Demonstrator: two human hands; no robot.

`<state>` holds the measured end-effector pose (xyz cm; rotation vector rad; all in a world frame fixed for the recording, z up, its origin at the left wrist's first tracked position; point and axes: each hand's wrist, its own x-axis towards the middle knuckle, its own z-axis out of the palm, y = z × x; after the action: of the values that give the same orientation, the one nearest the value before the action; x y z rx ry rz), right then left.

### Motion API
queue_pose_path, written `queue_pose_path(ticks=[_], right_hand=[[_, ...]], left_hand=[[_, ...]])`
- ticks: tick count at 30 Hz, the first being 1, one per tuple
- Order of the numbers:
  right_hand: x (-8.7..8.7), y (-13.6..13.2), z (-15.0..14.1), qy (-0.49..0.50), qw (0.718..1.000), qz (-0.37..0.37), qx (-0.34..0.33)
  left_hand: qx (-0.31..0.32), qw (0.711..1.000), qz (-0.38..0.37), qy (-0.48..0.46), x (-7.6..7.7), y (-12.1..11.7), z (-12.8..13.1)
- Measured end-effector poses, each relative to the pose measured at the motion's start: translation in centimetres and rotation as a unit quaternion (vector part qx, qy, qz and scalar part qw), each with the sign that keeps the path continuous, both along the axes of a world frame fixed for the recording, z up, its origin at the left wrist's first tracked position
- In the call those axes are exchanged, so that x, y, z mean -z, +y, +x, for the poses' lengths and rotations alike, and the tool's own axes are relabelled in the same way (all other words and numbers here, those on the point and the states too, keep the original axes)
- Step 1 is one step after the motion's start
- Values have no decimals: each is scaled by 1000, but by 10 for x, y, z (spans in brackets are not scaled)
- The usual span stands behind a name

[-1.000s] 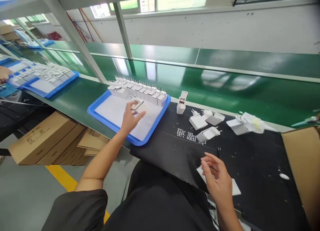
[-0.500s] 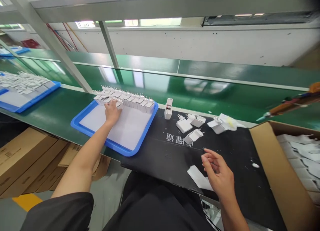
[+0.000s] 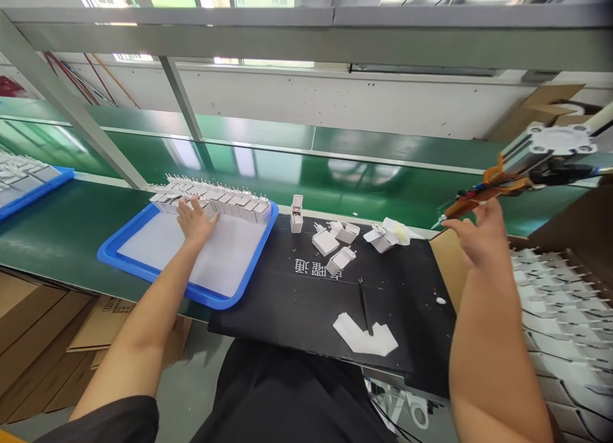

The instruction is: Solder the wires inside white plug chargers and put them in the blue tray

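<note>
RH (image 3: 483, 239) now @ orange tool (image 3: 467, 204), LH (image 3: 195, 225) @ adapters (image 3: 244, 207)

Your left grip (image 3: 195, 223) covers part of white adapter row (image 3: 242, 207); contact beneath it can't be told. Your right grip (image 3: 481, 239) blurred; whether closed round orange tool (image 3: 464, 203) unclear. Your right forearm (image 3: 493, 341) hides part of open carton (image 3: 445, 255), which runs off right edge. Far tray (image 3: 37, 196) cut by left edge. Your left sleeve (image 3: 119, 420) and lap (image 3: 287, 392) run off bottom. Lettering (image 3: 302, 266) on black mat (image 3: 272, 302) partly covered by loose adapter (image 3: 340, 261). Innards of lidded adapter (image 3: 297, 208) too small to make out. White speck (image 3: 440, 300) too small to identify.
</note>
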<state>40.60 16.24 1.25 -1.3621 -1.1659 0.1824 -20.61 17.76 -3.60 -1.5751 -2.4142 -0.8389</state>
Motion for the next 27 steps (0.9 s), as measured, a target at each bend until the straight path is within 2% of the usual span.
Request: queue_pose_path(ticks=[1, 3, 4, 6, 8, 10, 13, 15, 17, 20, 22, 25, 27], right_hand=[[0, 2, -7, 11, 1000, -8, -19], [2, 1, -21, 41, 998, -22, -49], [3, -1, -28, 54, 997, -17, -52], [4, -8, -39, 72, 996, -3, -51], [6, -18, -47, 81, 995, 9, -50], [7, -30, -53, 84, 995, 11, -56], [8, -50, -59, 82, 994, 1, -73], [8, -64, -63, 80, 992, -13, -93], [6, -78, -70, 79, 990, -26, -115], [1, -99, -89, 66, 986, -28, -153], [-4, -112, -105, 59, 982, -19, -176], [-10, -125, -125, 60, 979, -10, -196], [-13, -132, -135, 60, 978, -10, -201]], left_hand=[[32, 999, 23, -7, -6, -4, 18], [171, 984, 21, -52, -15, -11, 64], [237, 967, 5, -89, -17, -13, 89], [324, 933, -52, -151, -17, -10, 140], [341, 917, -119, -167, -13, 0, 180], [324, 918, -157, -168, -10, 14, 204], [306, 922, -167, -170, -10, 26, 212], [310, 921, -166, -169, -15, 16, 204], [343, 909, -161, -172, -22, -9, 191], [443, 858, -154, -211, -31, -65, 176], [465, 835, -168, -241, -30, -102, 171], [487, 802, -209, -275, -15, -144, 173], [498, 801, -202, -266, 1, -159, 176]])
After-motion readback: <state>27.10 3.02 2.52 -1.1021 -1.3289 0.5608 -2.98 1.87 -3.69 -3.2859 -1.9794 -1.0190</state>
